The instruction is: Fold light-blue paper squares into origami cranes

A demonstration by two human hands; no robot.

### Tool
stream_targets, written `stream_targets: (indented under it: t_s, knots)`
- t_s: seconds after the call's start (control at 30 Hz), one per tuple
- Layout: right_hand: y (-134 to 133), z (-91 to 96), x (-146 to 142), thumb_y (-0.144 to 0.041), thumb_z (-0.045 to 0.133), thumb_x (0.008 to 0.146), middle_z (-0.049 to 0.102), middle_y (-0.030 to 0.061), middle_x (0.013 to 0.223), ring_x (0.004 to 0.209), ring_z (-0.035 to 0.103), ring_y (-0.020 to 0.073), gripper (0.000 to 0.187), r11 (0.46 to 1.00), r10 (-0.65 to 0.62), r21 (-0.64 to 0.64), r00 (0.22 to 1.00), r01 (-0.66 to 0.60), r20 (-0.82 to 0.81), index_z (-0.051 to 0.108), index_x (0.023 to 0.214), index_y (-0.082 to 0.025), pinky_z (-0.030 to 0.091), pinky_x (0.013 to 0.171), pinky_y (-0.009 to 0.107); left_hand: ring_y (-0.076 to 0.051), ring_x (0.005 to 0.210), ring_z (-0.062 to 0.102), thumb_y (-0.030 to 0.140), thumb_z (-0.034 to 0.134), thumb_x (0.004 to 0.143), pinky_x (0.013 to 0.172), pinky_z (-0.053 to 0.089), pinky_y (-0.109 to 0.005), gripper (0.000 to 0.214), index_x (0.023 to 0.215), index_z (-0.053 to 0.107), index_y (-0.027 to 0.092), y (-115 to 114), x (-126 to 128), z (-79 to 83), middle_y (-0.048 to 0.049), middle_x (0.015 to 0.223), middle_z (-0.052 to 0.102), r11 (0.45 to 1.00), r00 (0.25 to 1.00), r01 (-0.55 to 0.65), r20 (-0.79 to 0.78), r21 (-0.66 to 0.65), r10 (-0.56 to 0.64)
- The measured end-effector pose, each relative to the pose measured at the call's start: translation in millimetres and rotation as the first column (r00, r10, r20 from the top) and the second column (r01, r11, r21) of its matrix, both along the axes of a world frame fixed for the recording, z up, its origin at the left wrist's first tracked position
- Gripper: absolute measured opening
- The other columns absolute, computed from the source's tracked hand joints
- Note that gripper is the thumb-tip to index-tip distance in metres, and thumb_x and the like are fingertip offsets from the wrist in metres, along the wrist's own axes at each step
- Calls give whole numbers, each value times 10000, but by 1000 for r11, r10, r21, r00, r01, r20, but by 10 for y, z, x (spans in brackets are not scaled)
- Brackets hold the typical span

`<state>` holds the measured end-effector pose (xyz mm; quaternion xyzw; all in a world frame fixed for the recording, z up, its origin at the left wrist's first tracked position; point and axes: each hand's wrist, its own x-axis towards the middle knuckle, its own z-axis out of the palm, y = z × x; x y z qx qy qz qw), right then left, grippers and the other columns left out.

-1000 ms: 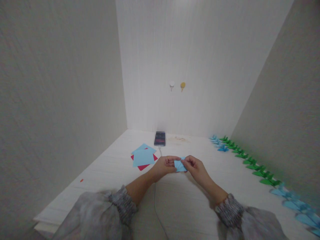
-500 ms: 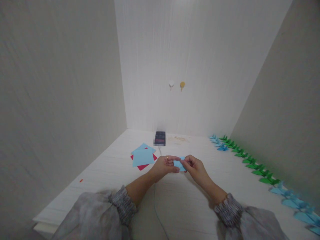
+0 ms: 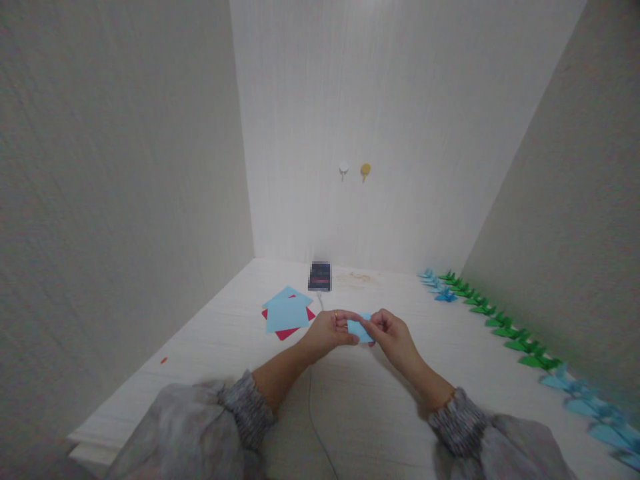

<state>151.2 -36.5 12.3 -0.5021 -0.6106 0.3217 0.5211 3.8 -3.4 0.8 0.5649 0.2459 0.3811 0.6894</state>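
Note:
A small folded piece of light blue paper (image 3: 358, 331) is held up between my two hands, above the white table. My left hand (image 3: 327, 332), with a ring on one finger, grips it from the left, thumb below and fingers above. From the right, my right hand (image 3: 393, 335) pinches the paper at its upper right part. Its fingertips almost meet those of my left hand. The folds under the fingers are partly hidden.
Blue sheets (image 3: 287, 315) and red sheets (image 3: 287, 334) lie stacked at left. A phone-like device (image 3: 320, 277) with a cable (image 3: 311, 400) stands at the back wall. Green paper cranes (image 3: 500, 322) and blue paper cranes (image 3: 585, 405) line the right side. An orange scrap (image 3: 163, 361) lies far left.
Almost nothing differs. Both hands keep their hold on the blue paper, with only a very slight shift of the fingers and of the whole view.

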Motion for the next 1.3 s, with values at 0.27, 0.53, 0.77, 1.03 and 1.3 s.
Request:
stream_targets:
  t_s: [0.27,0.53,0.77,1.03,1.3]
  knots:
    - [10,-21,13,-413,560,635,453,-58,420,381,460,81,288,1000,21,3,1000,-21,-4,418,563,-173,360,378,196,-139,678,568,103,678,454,651,415,-280,441,864,514,118,-18,-2,22,-49,749,615,1000,1000,-9,23,24,9]
    - [46,-78,-6,-376,590,619,425,-86,463,383,455,75,289,997,75,-2,987,-76,-140,365,647,-197,395,358,196,-106,593,546,131,693,440,575,408,-234,417,818,519,114,-34,8,31,-18,677,596,998,998,-55,5,16,55]
    - [37,-78,-31,-372,595,611,425,-83,450,367,448,73,295,996,83,-24,987,-87,-141,360,638,-196,391,331,191,-57,448,468,246,685,482,466,358,-188,348,765,528,116,-21,13,-6,31,521,527,987,991,-127,-39,96,132]
    - [34,-84,-25,-323,589,623,415,-89,429,345,430,65,254,996,81,-23,982,-86,-168,372,617,-191,382,324,187,-110,580,555,196,709,425,570,417,-239,429,790,494,128,-19,8,-24,-7,650,598,997,998,-57,11,50,57]
    - [71,-70,46,-425,535,655,497,-42,487,428,483,93,265,985,139,-68,960,-160,-244,471,673,-168,418,435,223,-104,556,541,165,700,439,543,405,-231,410,787,488,121,46,-3,-42,-23,659,595,990,992,-130,0,54,130]
